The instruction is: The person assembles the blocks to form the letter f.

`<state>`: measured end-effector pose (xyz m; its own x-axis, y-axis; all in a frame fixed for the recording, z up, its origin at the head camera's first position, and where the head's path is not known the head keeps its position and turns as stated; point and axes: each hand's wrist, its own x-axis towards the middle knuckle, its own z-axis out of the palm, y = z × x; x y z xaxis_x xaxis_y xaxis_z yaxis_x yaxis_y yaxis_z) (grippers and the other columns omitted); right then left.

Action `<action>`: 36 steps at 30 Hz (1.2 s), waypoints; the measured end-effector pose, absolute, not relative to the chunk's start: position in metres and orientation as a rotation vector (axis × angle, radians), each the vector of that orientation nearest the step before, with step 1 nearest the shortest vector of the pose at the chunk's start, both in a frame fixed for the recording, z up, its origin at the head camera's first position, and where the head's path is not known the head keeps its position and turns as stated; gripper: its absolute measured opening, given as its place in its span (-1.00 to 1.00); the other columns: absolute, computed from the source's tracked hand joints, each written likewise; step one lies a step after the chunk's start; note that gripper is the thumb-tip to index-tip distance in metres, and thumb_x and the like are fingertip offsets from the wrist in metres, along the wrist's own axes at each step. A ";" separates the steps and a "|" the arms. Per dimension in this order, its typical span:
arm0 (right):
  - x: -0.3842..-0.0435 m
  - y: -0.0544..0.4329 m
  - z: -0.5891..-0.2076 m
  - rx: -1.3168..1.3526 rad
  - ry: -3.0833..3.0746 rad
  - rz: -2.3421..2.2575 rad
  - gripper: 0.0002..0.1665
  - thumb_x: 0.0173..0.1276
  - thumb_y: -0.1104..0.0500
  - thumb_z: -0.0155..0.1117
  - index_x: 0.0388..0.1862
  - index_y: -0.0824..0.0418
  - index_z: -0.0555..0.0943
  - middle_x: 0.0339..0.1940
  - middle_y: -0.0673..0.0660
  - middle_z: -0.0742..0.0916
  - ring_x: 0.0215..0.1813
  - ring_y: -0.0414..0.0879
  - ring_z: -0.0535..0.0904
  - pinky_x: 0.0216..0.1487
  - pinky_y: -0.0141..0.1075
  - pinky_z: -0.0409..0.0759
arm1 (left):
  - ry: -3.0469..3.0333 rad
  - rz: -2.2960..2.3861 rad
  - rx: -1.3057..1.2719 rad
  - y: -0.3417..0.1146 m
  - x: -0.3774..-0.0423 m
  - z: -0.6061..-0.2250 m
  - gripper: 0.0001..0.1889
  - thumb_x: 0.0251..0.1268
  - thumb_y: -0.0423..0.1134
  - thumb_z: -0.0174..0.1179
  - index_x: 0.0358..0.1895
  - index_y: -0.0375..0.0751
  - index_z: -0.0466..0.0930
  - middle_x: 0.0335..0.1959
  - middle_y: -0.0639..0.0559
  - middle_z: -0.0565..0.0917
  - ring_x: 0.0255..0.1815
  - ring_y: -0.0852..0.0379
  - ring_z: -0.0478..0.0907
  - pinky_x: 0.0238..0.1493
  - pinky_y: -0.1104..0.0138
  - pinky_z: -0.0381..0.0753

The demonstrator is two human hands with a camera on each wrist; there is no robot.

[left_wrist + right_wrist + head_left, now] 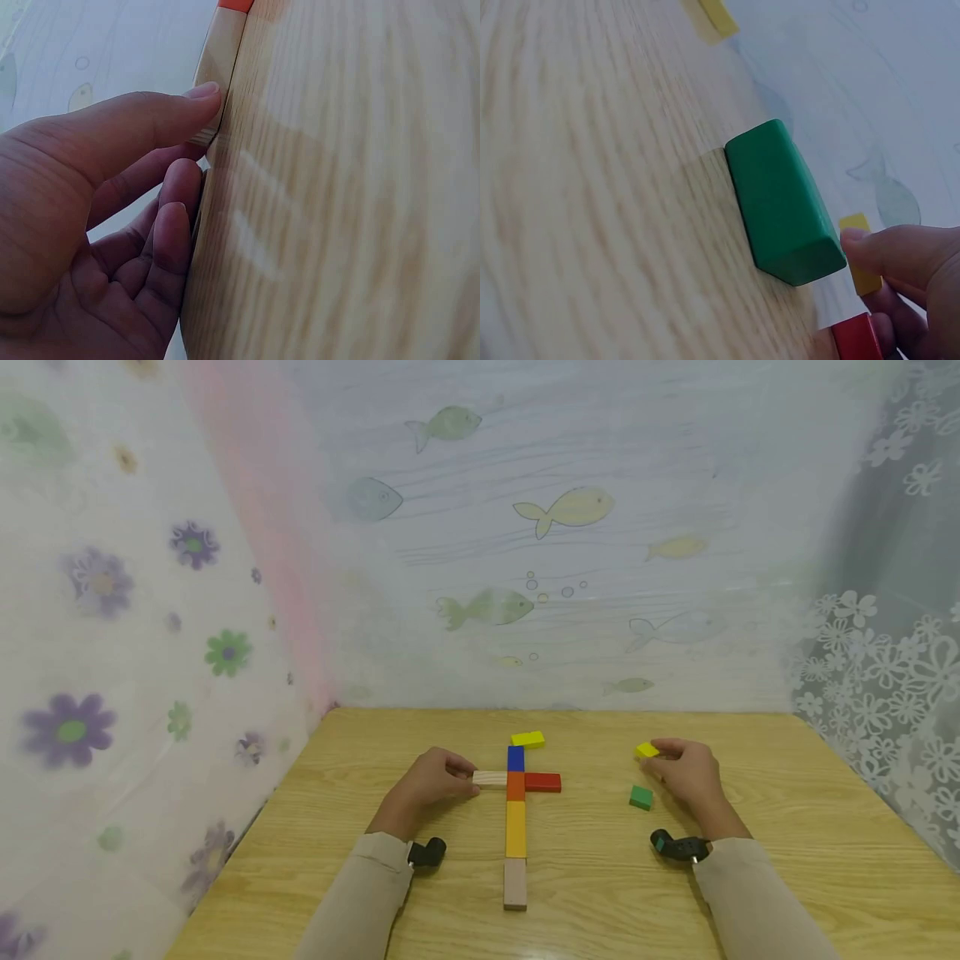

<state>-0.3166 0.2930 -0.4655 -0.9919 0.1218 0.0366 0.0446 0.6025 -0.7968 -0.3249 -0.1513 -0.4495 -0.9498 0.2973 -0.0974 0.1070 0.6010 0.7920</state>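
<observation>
My left hand (437, 774) pinches the outer end of a plain wooden block (490, 778) between thumb and finger. Its other end meets an orange block (516, 787) in a cross-shaped layout. That layout also has a blue block (516, 758), a red block (543, 782), a yellow-orange block (516, 829) and a brownish block (515, 883). On the right, my right hand (686, 770) holds a small yellow block (647, 751) by thumb and fingers. Nearer to me lies a green block (784, 202). Another red block (857, 337) shows beside the right fingers, hidden in the head view.
A long yellow block (528, 740) lies behind the blue one. The wooden table (585, 877) ends at a fish-printed curtain (570, 677) at the back, with a flowered curtain (150, 693) along the left. Black wrist devices (427, 852) sit at both cuffs.
</observation>
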 end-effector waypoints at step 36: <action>-0.345 0.243 -0.438 -0.031 -2.714 1.415 -0.44 0.37 0.07 0.49 0.28 0.28 0.65 0.17 0.30 0.72 0.17 0.18 0.63 0.15 -0.05 0.67 | 2.616 1.258 0.363 -0.150 -0.322 -0.446 -0.60 0.20 -0.17 0.54 0.11 -0.15 0.78 -0.09 0.03 0.75 -0.13 0.13 0.62 0.02 0.18 0.67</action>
<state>-0.3453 0.2431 -0.4375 -0.9965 0.0556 0.0624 -0.0193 0.5731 -0.8193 -0.3219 -0.1504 -0.4458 -0.9462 0.3117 -0.0865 0.1270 0.6040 0.7868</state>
